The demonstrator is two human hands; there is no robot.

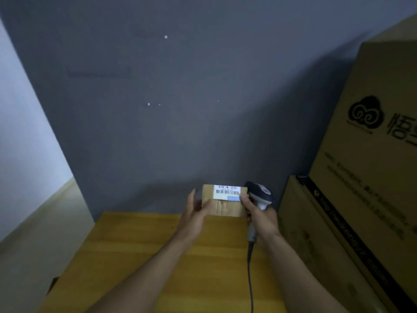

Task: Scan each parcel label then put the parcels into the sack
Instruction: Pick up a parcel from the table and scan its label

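Left hand [193, 214] holds the parcel [225, 208] by its left end, thumb in front, above the far edge of the table [135, 256]. Right hand [262, 219] is wrapped around the scanner [259, 193] handle, its head just beside the label [226, 192]. Judgement: scanning in hand, bagging not yet done. No sack or other parcels in view.
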